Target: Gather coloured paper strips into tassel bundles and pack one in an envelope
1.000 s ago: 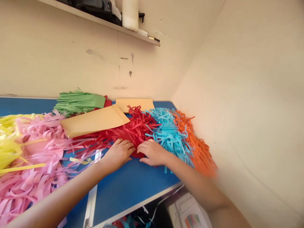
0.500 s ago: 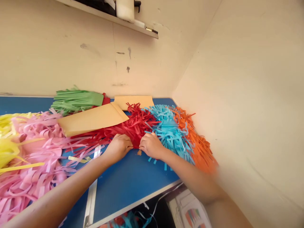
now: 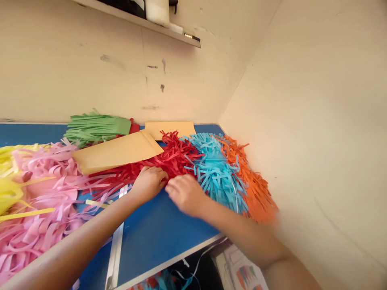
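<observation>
Red fringed paper [image 3: 178, 157] lies in a heap across the middle of the blue table. My left hand [image 3: 150, 183] is closed at the front edge of the red fringe, with its fingertips pressed on the paper. Close beside it on the right, my right hand [image 3: 186, 194] has curled fingers near the same edge; whatever is between its fingertips is hidden. Light blue fringed paper [image 3: 214, 161] lies right of the red, and orange fringed paper [image 3: 254, 185] is beyond it. A tan paper sheet [image 3: 121, 153] rests over part of the red fringe.
Pink fringe [image 3: 45, 201] and yellow fringe [image 3: 9, 195] cover the left of the blue table [image 3: 163, 229]. Green fringe [image 3: 98, 127] and another tan sheet [image 3: 171, 129] lie along the wall. A shelf [image 3: 136, 21] hangs above. White string dangles below the table's front edge.
My right hand has moved left and slightly toward me, closer to my left hand. My left hand has shifted slightly left.
</observation>
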A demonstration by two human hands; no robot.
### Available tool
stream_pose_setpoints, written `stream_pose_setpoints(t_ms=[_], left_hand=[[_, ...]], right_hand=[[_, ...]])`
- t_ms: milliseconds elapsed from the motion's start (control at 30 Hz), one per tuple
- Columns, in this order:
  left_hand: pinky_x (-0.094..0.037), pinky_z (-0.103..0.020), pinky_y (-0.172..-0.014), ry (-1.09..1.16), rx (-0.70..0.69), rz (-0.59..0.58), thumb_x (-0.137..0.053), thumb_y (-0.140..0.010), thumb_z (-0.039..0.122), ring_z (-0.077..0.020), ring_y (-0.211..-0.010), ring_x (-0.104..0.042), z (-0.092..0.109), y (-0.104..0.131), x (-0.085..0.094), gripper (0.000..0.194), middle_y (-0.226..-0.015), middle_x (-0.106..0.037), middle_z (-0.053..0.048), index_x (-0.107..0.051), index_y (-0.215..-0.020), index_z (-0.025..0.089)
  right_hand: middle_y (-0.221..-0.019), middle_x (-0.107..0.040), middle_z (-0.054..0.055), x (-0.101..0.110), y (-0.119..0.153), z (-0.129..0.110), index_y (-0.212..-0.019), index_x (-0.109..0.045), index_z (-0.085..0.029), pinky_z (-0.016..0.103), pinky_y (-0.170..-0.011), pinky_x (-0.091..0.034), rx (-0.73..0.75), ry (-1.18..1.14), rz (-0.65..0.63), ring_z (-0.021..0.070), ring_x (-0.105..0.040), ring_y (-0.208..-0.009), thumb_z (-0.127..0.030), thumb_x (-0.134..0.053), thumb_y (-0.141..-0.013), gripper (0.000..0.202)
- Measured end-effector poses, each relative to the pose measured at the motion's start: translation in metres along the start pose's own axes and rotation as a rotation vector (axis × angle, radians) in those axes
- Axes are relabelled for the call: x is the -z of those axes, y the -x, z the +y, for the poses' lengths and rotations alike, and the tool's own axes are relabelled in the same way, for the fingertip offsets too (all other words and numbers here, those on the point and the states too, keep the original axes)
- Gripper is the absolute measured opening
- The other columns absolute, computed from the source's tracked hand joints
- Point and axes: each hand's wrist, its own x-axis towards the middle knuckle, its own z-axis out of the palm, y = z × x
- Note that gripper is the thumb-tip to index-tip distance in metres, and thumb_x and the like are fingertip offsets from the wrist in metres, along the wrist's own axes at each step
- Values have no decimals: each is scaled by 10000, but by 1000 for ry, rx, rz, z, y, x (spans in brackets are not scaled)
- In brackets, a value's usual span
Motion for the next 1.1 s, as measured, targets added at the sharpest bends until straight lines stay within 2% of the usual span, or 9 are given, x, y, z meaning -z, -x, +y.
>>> stream_pose_setpoints(t_ms=[100,200,400,533,700,833,900,967,1100], left_hand=[[-457,-305,-754,13,73,8,-462,-872,256,-208,-862,-662,-3,-10,8,206,-932,-725,-67,-656,-912,201],[-459,-284,-697,-24,138,-7,-463,-890,298,-204,-787,-675,-5,-18,22,206,-864,-726,-55,-627,-964,198],[-472,-316,-728,-112,212,-3,-446,-922,311,-247,-813,-695,0,-23,36,275,-860,-739,-105,-654,-1039,173],[-483,-355,-767,-144,253,62,-390,-929,280,-279,-899,-685,3,-28,51,358,-954,-749,-135,-686,-1102,178],[-488,-393,-855,-191,366,239,-311,-925,270,-259,-978,-654,-4,-21,123,447,-1069,-735,-68,-622,-1236,191],[-332,-454,-1130,-285,277,594,-347,-901,367,-250,-1264,-522,7,17,175,435,-1233,-662,43,-598,-1254,324],[-304,-479,-1162,-296,103,634,-421,-861,379,-260,-1269,-532,17,43,174,413,-1276,-640,29,-621,-1218,320],[-352,-518,-1133,-277,-76,495,-452,-825,346,-300,-1217,-581,21,71,152,352,-1198,-689,-26,-693,-1079,306],[-563,-518,-899,-274,-11,423,-390,-801,381,-322,-1009,-687,10,128,79,366,-1020,-757,-29,-706,-975,439]], right_hand=[[-1129,-637,152,-10,-11,-25,-1172,-606,-111,376,-836,-452,-66,6,-30,241,-586,-973,-216,-449,-988,264],[-1121,-640,221,-11,-28,-35,-1349,-471,-16,434,-850,-474,-300,63,-142,296,-606,-968,-397,-579,-937,571],[-1077,-663,219,-7,-41,-35,-1224,-595,-43,422,-871,-455,-202,101,-90,300,-581,-1020,-457,-575,-934,506],[-1198,-615,289,-23,-50,-15,-1258,-576,28,474,-1037,-357,-300,190,-145,347,-537,-1151,-607,-554,-892,733],[-1423,-487,226,-40,-59,14,-1331,-553,-91,517,-1099,-309,-289,127,-104,357,-424,-1322,-706,-408,-906,762],[-1456,-475,173,-37,-66,22,-1372,-528,-171,563,-1079,-332,-332,63,-110,365,-446,-1310,-692,-406,-918,702],[-1440,-494,178,-27,-64,22,-1341,-562,-168,602,-1096,-283,-299,42,-93,379,-457,-1300,-643,-476,-916,644],[-1438,-508,148,-12,-51,20,-1279,-618,-187,605,-1122,-233,-230,25,-60,380,-421,-1334,-531,-577,-904,511],[-1284,-658,10,16,7,5,-1126,-705,-297,521,-1146,-246,-147,-119,-40,275,-510,-1275,-338,-632,-896,244]])
